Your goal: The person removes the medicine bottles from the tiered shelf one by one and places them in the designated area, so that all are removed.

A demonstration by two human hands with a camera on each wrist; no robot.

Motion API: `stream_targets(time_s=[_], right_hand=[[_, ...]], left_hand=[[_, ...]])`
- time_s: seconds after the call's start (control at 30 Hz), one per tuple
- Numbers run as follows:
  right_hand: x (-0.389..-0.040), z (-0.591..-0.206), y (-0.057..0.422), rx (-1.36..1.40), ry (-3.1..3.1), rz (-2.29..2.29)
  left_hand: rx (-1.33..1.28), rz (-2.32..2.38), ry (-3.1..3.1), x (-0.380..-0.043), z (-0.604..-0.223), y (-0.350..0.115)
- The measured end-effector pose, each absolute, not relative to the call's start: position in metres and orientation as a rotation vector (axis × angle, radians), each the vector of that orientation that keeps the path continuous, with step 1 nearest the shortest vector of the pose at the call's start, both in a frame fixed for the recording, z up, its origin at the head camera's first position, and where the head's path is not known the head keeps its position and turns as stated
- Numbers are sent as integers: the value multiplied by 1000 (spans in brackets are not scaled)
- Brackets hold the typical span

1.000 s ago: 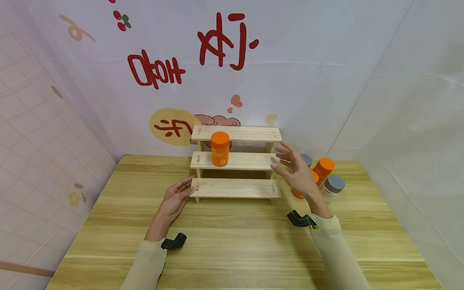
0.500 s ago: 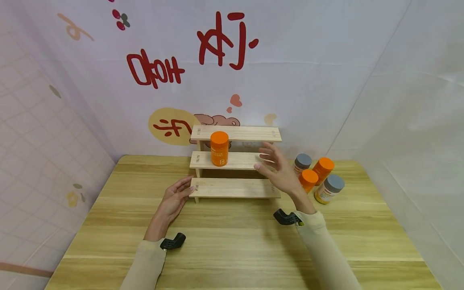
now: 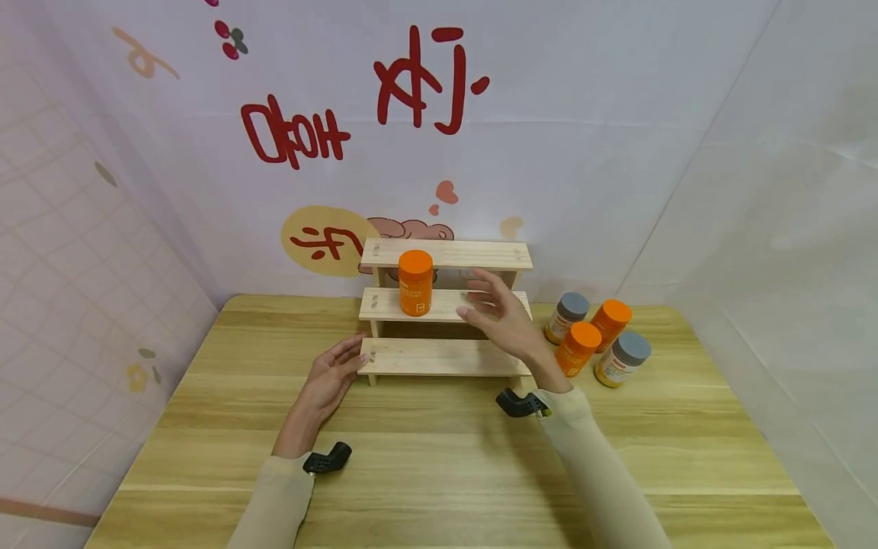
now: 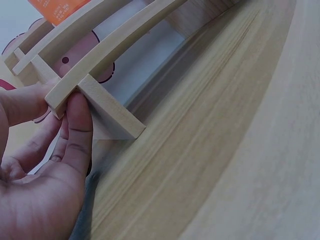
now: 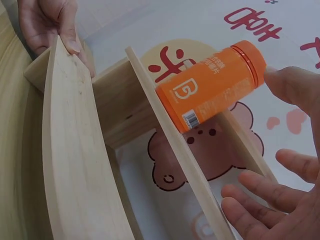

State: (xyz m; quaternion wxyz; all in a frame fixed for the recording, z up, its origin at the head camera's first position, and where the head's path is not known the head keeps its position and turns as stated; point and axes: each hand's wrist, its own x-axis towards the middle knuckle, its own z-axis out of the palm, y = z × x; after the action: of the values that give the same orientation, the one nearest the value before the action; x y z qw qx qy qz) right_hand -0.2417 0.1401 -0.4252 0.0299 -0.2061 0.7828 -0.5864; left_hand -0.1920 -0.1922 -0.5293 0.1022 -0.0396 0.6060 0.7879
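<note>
A three-tier wooden display rack [image 3: 439, 357] stands against the back wall. On its middle tier, left of centre, an orange bottle [image 3: 415, 284] with an orange lid stands upright. My left hand [image 3: 334, 379] pinches the left end of the lowest tier; in the left wrist view the thumb lies on top and the fingers [image 4: 79, 120] underneath. My right hand [image 3: 504, 320] hovers over the right part of the middle tier, fingers spread and holding nothing. In the right wrist view its thumb overlaps the edge of the bottle's lid.
To the right of the rack, several bottles stand grouped on the wooden table [image 3: 425, 473]: a grey-lidded bottle [image 3: 567, 316], an orange bottle [image 3: 578, 348], another orange bottle [image 3: 611, 320] and a second grey-lidded bottle [image 3: 623, 359]. A printed cloth wall [image 3: 583, 152] rises directly behind the rack.
My right hand has moved left from beside the grouped bottles, across the rack's right end, toward the orange bottle. The left hand keeps its hold, and the bottle on the rack has not moved.
</note>
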Motion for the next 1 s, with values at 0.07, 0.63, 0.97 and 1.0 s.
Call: stream_targets(time_s=[0.07,0.63,0.97,1.0], right_hand=[[-244,-426,137,-636,2423,-1799],[-256,-423,101,-588,2441,-1745],[-262,-425,80,-643,2474,-1709],[-262,-425,78,-639,2481,-1704]], left_hand=[[-115,2324,1791,-192,-530,-192],[-117,2340,1784,-192,-533,-190],[-108,2343,1777,-193,-532,-192],[-107,2341,1778,-193,-531,-192]])
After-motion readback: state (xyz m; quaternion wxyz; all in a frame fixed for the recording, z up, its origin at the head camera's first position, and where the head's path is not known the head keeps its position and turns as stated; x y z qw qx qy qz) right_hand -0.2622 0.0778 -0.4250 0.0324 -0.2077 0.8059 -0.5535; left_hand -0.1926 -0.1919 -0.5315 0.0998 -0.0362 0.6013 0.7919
